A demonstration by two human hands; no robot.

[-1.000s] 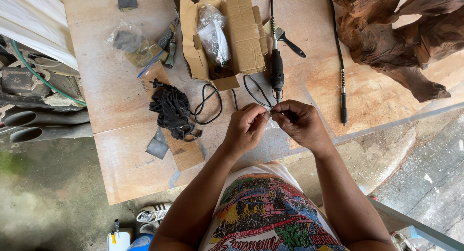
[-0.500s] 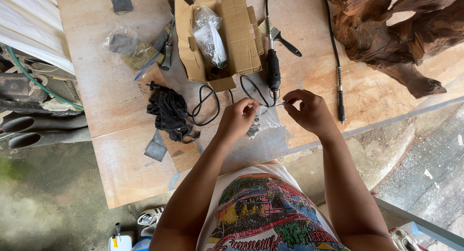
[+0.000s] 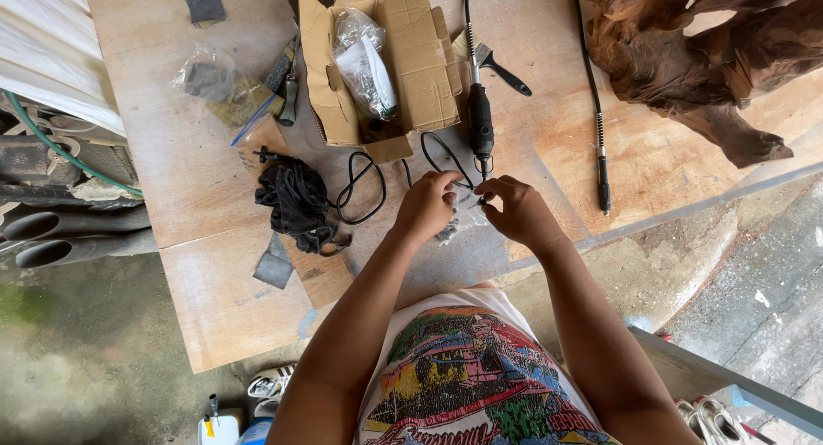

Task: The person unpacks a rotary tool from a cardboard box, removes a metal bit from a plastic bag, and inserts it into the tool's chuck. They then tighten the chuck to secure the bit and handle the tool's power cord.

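My left hand (image 3: 427, 207) and my right hand (image 3: 519, 213) meet fingertip to fingertip over the plywood table (image 3: 189, 179). Both pinch the top of a small clear plastic bag (image 3: 459, 226) that hangs crumpled between them. What is inside the bag is too small to tell. Just beyond my fingers lies a black rotary tool (image 3: 480, 123), its tip pointing at my hands. Its black cord (image 3: 360, 188) loops to the left of my left hand.
An open cardboard box (image 3: 420, 59) holds clear plastic bags. A black cloth (image 3: 296, 198), a flexible shaft (image 3: 602, 153), a paintbrush (image 3: 504, 70), sandpaper scraps (image 3: 274, 265) and a carved wood piece (image 3: 703, 59) lie about. The table edge runs below my hands.
My hands stay together at the same spot by the tool's tip. The right hand has drawn slightly closer to the left.
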